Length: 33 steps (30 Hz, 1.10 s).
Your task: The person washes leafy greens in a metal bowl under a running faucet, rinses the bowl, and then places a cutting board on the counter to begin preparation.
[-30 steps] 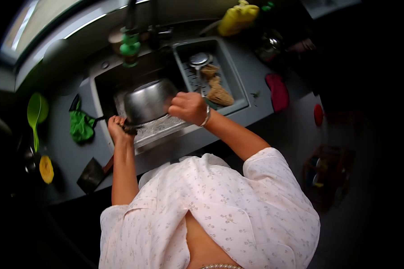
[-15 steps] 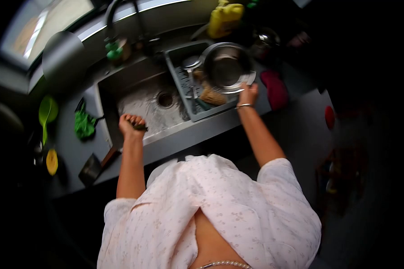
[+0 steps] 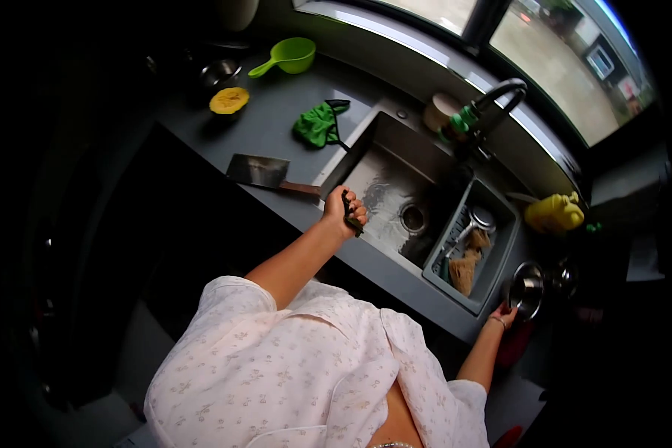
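Observation:
My left hand is closed round a dark green scrap, perhaps peel, that pokes out between the fingers; it is over the front edge of the steel sink. At the far right my right hand grips the rim of a shiny metal bowl, above the counter beside the drying basket. A cleaver lies on the counter left of the sink, its wooden handle pointing to my left hand.
The grey basket holds a strainer-like utensil and brown scrubbers. On the left are a green cloth, a lime-green ladle, a cut yellow pumpkin and a small metal bowl. A yellow bottle and faucet stand behind.
My view has turned to the left. The metal bowl in my right hand has moved from above the basket to the counter right of it. My left hand still grips the green scrap.

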Tool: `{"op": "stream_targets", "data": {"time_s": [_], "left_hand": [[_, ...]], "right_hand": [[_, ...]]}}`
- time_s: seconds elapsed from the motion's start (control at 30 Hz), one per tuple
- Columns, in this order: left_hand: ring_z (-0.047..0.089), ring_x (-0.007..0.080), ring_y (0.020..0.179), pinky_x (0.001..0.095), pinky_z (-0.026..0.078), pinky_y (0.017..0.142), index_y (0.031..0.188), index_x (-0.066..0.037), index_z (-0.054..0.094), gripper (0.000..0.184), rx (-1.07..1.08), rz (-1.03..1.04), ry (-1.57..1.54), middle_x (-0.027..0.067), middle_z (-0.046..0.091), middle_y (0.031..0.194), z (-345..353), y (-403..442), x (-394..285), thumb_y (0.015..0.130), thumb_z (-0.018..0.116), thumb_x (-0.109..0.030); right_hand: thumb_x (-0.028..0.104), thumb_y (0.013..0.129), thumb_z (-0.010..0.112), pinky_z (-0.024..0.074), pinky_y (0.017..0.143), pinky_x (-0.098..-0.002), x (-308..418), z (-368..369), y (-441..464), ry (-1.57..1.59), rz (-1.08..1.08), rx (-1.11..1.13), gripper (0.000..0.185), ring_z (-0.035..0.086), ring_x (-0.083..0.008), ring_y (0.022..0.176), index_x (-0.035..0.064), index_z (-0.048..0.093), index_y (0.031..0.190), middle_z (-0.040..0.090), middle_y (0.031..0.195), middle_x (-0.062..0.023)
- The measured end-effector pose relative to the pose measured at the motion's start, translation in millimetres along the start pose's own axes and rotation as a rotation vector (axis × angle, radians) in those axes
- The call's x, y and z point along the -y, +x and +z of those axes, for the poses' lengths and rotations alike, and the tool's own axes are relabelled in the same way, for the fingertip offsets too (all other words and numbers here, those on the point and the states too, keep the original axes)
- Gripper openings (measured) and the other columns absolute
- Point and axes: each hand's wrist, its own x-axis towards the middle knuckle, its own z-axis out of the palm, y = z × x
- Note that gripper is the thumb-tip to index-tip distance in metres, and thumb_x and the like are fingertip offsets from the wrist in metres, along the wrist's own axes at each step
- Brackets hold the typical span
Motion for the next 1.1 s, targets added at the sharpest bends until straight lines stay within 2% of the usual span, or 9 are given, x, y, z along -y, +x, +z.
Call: {"op": "stream_targets", "data": {"time_s": [0.07, 0.13, 0.2, 0.27, 0.3, 0.47, 0.8, 1.0, 1.1], "left_hand": [[0.021, 0.0117, 0.037, 0.026, 0.018, 0.037, 0.053, -0.016, 0.033, 0.035, 0.003, 0.043, -0.012, -0.0022, 0.028, 0.045, -8.8, -8.4, -7.6, 0.085, 0.041, -0.028], [0.021, 0.0118, 0.037, 0.026, 0.018, 0.037, 0.053, -0.016, 0.033, 0.035, 0.016, 0.05, -0.077, -0.0023, 0.028, 0.044, -18.1, -17.5, -18.2, 0.084, 0.042, -0.028], [0.022, 0.0116, 0.036, 0.026, 0.018, 0.037, 0.051, -0.017, 0.033, 0.036, 0.047, 0.085, -0.093, -0.0024, 0.028, 0.044, -30.1, -25.4, -31.1, 0.083, 0.044, -0.028], [0.022, 0.0122, 0.036, 0.027, 0.018, 0.037, 0.053, -0.017, 0.034, 0.034, 0.089, 0.099, -0.134, -0.0026, 0.03, 0.045, -48.7, -28.4, -51.0, 0.083, 0.043, -0.028], [0.023, 0.0119, 0.036, 0.0265, 0.018, 0.037, 0.053, -0.018, 0.034, 0.033, 0.083, 0.133, -0.156, -0.003, 0.03, 0.045, -54.3, -33.4, -58.4, 0.083, 0.043, -0.028], [0.025, 0.0116, 0.036, 0.026, 0.021, 0.038, 0.049, -0.017, 0.038, 0.033, 0.151, 0.234, -0.274, -0.0036, 0.03, 0.044, -93.0, -63.5, -123.6, 0.081, 0.045, -0.024], [0.027, 0.011, 0.041, 0.0263, 0.024, 0.042, 0.05, -0.016, 0.041, 0.03, 0.358, 0.513, -0.468, -0.0047, 0.034, 0.045, -238.3, -151.3, -300.9, 0.078, 0.045, -0.025], [0.025, 0.0111, 0.039, 0.026, 0.02, 0.041, 0.05, -0.015, 0.04, 0.031, 0.113, 0.665, -0.645, -0.0034, 0.033, 0.045, -309.4, -231.7, -362.9, 0.08, 0.041, -0.024], [0.025, 0.0115, 0.037, 0.0257, 0.019, 0.039, 0.05, -0.016, 0.039, 0.032, 0.114, 0.708, -0.702, -0.0035, 0.033, 0.044, -342.0, -248.2, -383.4, 0.08, 0.043, -0.024]], "right_hand": [[0.03, 0.082, 0.062, 0.0543, 0.072, -0.0369, -2.2, -5.0, -0.7, 0.033, 0.096, 0.13, 0.03, 0.061, -0.0246, 0.077, 0.0003, 0.061, 0.09, 0.064, 0.082, -0.0095], [0.04, 0.083, 0.059, 0.0554, 0.064, -0.0355, 0.3, -3.0, -26.0, 0.086, 0.209, 0.166, 0.035, 0.062, -0.0233, 0.07, 0.0047, 0.059, 0.081, 0.064, 0.079, -0.01], [0.041, 0.082, 0.06, 0.0551, 0.057, -0.0325, -9.2, 2.5, -51.5, -0.019, 0.234, -0.004, 0.033, 0.062, -0.0212, 0.066, 0.0086, 0.057, 0.075, 0.063, 0.075, -0.008], [0.04, 0.082, 0.061, 0.0545, 0.054, -0.0303, -26.1, -9.4, -76.0, -0.232, 0.285, 0.312, 0.03, 0.062, -0.0188, 0.065, 0.0119, 0.056, 0.072, 0.063, 0.072, -0.0051], [0.039, 0.081, 0.063, 0.0522, 0.059, -0.028, -28.6, 3.9, -107.7, -0.251, 0.357, 0.318, 0.028, 0.061, -0.016, 0.067, 0.0138, 0.055, 0.072, 0.062, 0.073, -0.0009], [0.035, 0.082, 0.064, 0.0514, 0.061, -0.0285, -84.0, 66.7, -243.7, -0.318, 0.487, 0.466, 0.023, 0.061, -0.015, 0.073, 0.0128, 0.061, 0.088, 0.063, 0.081, 0.0005], [0.026, 0.086, 0.059, 0.0543, 0.06, -0.0302, -183.8, 161.2, -544.4, -0.655, 0.717, 1.075, 0.027, 0.063, -0.0205, 0.077, 0.0075, 0.057, 0.105, 0.062, 0.088, -0.0076], [0.036, 0.089, 0.054, 0.0545, 0.071, -0.0317, -245.5, 185.1, -675.1, -0.665, 0.961, 1.348, 0.043, 0.063, -0.0222, 0.082, 0.0022, 0.049, 0.114, 0.062, 0.094, -0.012], [0.044, 0.087, 0.054, 0.0521, 0.079, -0.0321, -265.0, 198.1, -724.5, -0.68, 1.09, 1.377, 0.06, 0.06, -0.0239, 0.093, 0.0029, 0.037, 0.128, 0.055, 0.109, -0.0167]]}}
